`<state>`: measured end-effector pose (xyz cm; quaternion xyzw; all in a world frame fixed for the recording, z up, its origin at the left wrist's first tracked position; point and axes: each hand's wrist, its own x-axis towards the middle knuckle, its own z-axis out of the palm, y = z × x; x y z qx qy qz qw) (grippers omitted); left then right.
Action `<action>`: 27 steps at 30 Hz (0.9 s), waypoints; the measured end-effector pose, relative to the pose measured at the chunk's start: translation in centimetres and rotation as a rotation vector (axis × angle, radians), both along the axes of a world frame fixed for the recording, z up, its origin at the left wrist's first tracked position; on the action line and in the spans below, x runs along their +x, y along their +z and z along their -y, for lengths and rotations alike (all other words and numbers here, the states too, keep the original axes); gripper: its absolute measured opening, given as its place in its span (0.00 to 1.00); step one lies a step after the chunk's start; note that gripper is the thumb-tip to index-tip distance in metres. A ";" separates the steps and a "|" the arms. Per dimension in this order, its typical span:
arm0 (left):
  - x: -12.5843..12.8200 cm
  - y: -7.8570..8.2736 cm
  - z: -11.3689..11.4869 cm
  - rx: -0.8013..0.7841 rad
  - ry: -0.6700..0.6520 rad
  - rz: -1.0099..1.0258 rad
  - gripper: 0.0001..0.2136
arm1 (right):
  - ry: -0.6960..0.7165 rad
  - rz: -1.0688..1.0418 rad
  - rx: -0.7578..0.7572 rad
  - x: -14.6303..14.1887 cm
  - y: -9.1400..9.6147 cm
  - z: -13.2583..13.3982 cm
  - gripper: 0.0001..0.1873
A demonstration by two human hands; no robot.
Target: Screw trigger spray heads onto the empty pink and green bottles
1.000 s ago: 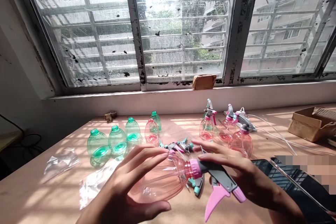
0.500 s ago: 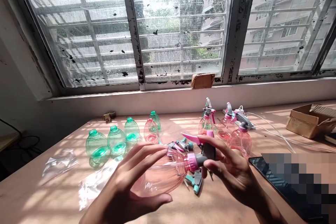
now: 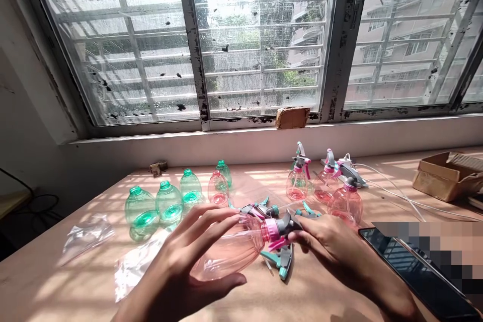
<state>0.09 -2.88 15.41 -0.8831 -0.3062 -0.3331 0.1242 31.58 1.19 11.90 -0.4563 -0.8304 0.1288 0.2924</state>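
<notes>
My left hand [image 3: 181,266] is wrapped round a clear pink bottle [image 3: 230,249] lying on its side over the wooden table [image 3: 56,282]. At the bottle's neck sits a grey and pink spray head [image 3: 281,229], and my right hand [image 3: 328,249] grips it with closed fingers. Its pink trigger points down and toward me. Loose teal and grey spray heads [image 3: 281,261] lie on the table just under my hands.
Green bottles without heads [image 3: 168,204] stand at the left, with one small pink bottle [image 3: 218,188]. Pink bottles with spray heads [image 3: 345,201] stand at the right. Empty plastic bags [image 3: 86,234] lie near left. A phone [image 3: 411,274], white cable and cardboard box [image 3: 441,176] are at right.
My right hand has turned the spray head on the bottle's neck: its pink trigger swung from below to above and back round. My left hand has kept hold of the bottle.
</notes>
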 end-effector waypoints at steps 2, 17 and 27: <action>0.0 -0.2 -0.2 -0.017 0.015 -0.010 0.31 | 0.036 -0.018 -0.007 -0.1 0.1 0.2 0.39; -1.0 -0.3 -0.4 -0.124 -0.114 0.067 0.35 | 0.452 -0.246 0.495 2.0 -0.3 0.0 0.22; 0.9 0.1 0.3 -0.019 -0.073 0.033 0.32 | 0.280 -0.600 -0.059 -0.3 -0.7 1.3 0.31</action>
